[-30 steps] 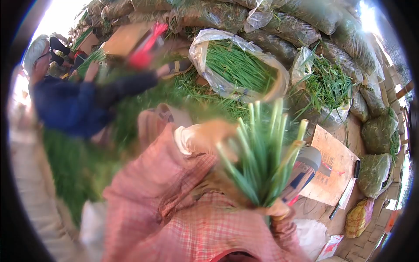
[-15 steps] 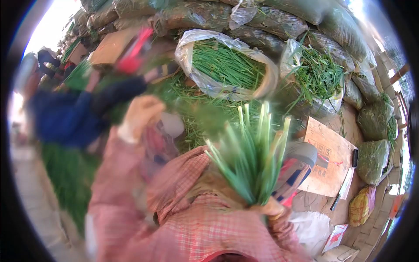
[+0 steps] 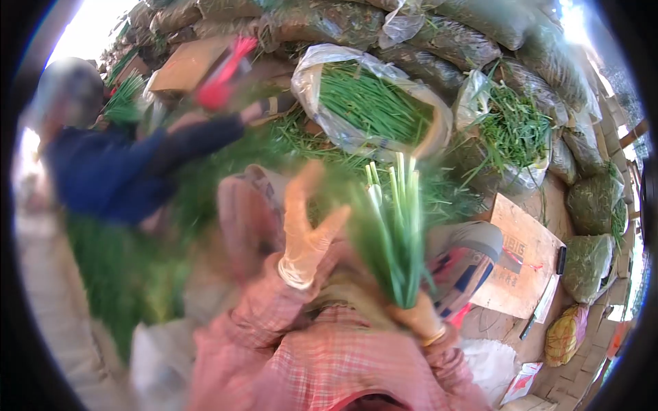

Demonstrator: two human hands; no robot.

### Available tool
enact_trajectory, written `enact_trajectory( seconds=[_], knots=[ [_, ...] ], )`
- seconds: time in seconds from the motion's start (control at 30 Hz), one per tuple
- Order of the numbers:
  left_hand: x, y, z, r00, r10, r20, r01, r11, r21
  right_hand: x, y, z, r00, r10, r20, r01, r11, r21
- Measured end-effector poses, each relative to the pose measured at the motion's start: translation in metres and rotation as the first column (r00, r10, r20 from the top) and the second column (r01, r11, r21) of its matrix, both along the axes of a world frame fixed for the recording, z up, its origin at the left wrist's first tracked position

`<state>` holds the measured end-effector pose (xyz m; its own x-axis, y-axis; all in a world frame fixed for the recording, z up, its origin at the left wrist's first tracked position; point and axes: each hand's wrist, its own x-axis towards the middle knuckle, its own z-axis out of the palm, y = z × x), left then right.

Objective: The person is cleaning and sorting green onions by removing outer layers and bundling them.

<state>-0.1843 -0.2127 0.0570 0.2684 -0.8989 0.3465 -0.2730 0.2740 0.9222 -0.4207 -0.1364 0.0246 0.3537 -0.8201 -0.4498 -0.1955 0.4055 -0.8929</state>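
A bunch of green stalks with pale ends (image 3: 397, 226) stands upright in front of my chest. Around its lower part my right hand (image 3: 419, 316) is closed, in a light glove. My left hand (image 3: 307, 222), gloved too, is raised just left of the bunch, thumb and fingers spread, holding nothing. Motion blurs its fingertips and the leaves beside them. Beyond the bunch, an open plastic bag (image 3: 373, 103) is filled with long green stalks.
Another person in dark blue (image 3: 110, 175) reaches out at the left, near a red bundle (image 3: 223, 79). Loose greens (image 3: 130, 274) cover the ground at left. A bag of leafy trimmings (image 3: 514, 130), a wooden board (image 3: 514, 253), a knife (image 3: 538, 308) and stacked full sacks (image 3: 329, 27) lie around.
My left hand has swung right towards the bunch and its fingers have spread. The bunch has tilted and drawn together slightly in my right hand. The other person's head has come into fuller view.
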Motion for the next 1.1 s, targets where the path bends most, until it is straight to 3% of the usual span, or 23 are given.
enact_trajectory(
  seconds=[0.07, 0.13, 0.17, 0.27, 0.3, 0.4, 0.43, 0.5, 0.57, 0.67, 0.7, 0.73, 0.77, 0.8, 0.87, 0.9, 0.93, 0.97, 1.07, 1.1],
  knots=[
    [0.005, 0.001, 0.008, 0.994, -0.11, 0.027, 0.103, 0.979, 0.176, 0.0, 0.006, -0.016, 0.982, 0.023, -0.185, -0.043, 0.994, -0.103],
    [0.012, -0.006, 0.007, 0.958, -0.277, 0.08, 0.236, 0.914, 0.331, 0.002, 0.006, -0.022, 0.967, 0.049, -0.25, -0.084, 0.988, -0.133],
    [0.01, -0.01, 0.006, 0.977, -0.178, 0.117, 0.148, 0.962, 0.229, 0.002, 0.007, -0.027, 0.959, 0.039, -0.282, -0.097, 0.976, -0.195],
    [0.035, -0.02, 0.022, 0.839, -0.517, 0.171, 0.365, 0.767, 0.528, 0.003, 0.012, -0.03, 0.944, -0.024, -0.328, -0.087, 0.943, -0.32],
    [0.038, -0.021, 0.02, 0.8, -0.546, 0.249, 0.413, 0.801, 0.433, 0.004, 0.012, -0.028, 0.941, -0.05, -0.334, -0.075, 0.933, -0.352],
    [0.041, -0.02, -0.005, 0.518, -0.365, 0.774, 0.374, 0.91, 0.178, 0.014, 0.011, -0.013, 0.919, -0.067, -0.39, -0.049, 0.959, -0.28],
    [0.034, -0.022, -0.015, 0.372, -0.249, 0.894, 0.365, 0.925, 0.106, 0.011, 0.015, -0.024, 0.902, -0.064, -0.427, -0.057, 0.963, -0.263],
    [0.029, -0.022, -0.008, 0.171, -0.144, 0.975, 0.306, 0.948, 0.087, 0.009, 0.016, -0.035, 0.925, -0.06, -0.376, -0.065, 0.948, -0.312],
    [0.033, -0.025, 0.007, 0.123, -0.045, 0.991, 0.211, 0.977, 0.018, 0.006, 0.016, -0.039, 0.941, -0.058, -0.334, -0.062, 0.939, -0.338],
    [0.072, -0.041, 0.009, 0.27, 0.168, 0.948, -0.078, 0.985, -0.153, -0.003, 0.018, -0.04, 0.963, -0.055, -0.263, -0.031, 0.95, -0.311],
    [0.092, -0.038, 0.009, 0.161, 0.136, 0.978, 0.01, 0.99, -0.139, -0.007, 0.019, -0.039, 0.973, -0.052, -0.223, -0.012, 0.96, -0.278],
    [0.106, -0.029, 0.004, 0.14, -0.013, 0.99, -0.074, 0.997, 0.024, -0.011, 0.018, -0.038, 0.982, -0.053, -0.183, 0.007, 0.969, -0.246],
    [0.113, -0.023, -0.004, 0.468, -0.262, 0.844, -0.155, 0.916, 0.371, -0.016, 0.017, -0.037, 0.998, -0.037, -0.052, 0.031, 0.993, -0.118],
    [0.114, -0.02, -0.015, 0.744, -0.399, 0.536, -0.101, 0.725, 0.681, -0.021, 0.015, -0.036, 0.996, -0.041, 0.084, 0.04, 0.999, 0.011],
    [0.09, 0.006, -0.054, 0.847, -0.526, 0.075, 0.314, 0.608, 0.73, -0.026, 0.011, -0.031, 0.965, -0.086, 0.248, 0.032, 0.976, 0.216],
    [0.066, 0.013, -0.077, 0.829, -0.485, -0.279, 0.552, 0.63, 0.546, -0.027, 0.008, -0.025, 0.955, -0.111, 0.277, 0.027, 0.956, 0.292],
    [0.042, 0.021, -0.101, 0.638, -0.461, -0.617, 0.73, 0.618, 0.294, -0.028, 0.005, -0.019, 0.944, -0.133, 0.302, 0.014, 0.93, 0.366],
    [0.019, 0.017, -0.107, 0.446, -0.425, -0.788, 0.786, 0.607, 0.117, -0.027, -0.002, -0.012, 0.944, -0.084, 0.32, -0.047, 0.924, 0.38],
    [-0.025, -0.014, -0.085, 0.172, -0.253, -0.952, 0.779, 0.626, -0.025, -0.008, -0.01, -0.006, 0.944, 0.016, 0.33, -0.053, 0.993, 0.104],
    [-0.03, -0.025, -0.076, 0.134, -0.205, -0.97, 0.776, 0.63, -0.027, -0.004, -0.012, -0.012, 0.992, 0.08, 0.094, -0.074, 0.995, -0.068]
  ],
)
